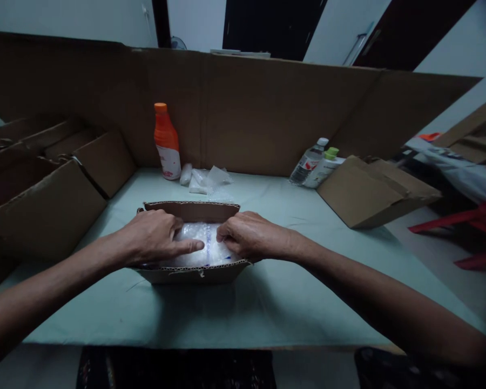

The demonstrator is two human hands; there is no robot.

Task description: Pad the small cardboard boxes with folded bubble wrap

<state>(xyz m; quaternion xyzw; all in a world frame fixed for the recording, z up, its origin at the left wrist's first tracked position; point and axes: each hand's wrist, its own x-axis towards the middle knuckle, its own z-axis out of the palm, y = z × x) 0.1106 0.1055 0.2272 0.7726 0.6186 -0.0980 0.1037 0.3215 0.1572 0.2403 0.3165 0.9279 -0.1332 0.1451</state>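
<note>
An uncovered cardboard box [194, 276] stands on the pale green tabletop in front of me. Inside it lies a bubble-wrapped package [204, 246] with blue marks on its surface. My left hand [156, 235] reaches over the box's left side, its thumb lying along the top of the wrap and its other fingers curled down, partly hidden. From the right, my right hand [247, 235] has its fingers closed and bent against the wrap at the package's right end. What the package contains is hidden by the wrapping.
Behind the box lie loose bubble wrap pieces [210, 181] and an orange-and-white bottle [168, 143]. Cardboard boxes [44, 210] stand at left. A see-through bottle [308, 162], a green-capped bottle [326, 165] and a tilted carton [368, 192] are at right. A cardboard wall [259, 113] borders the back.
</note>
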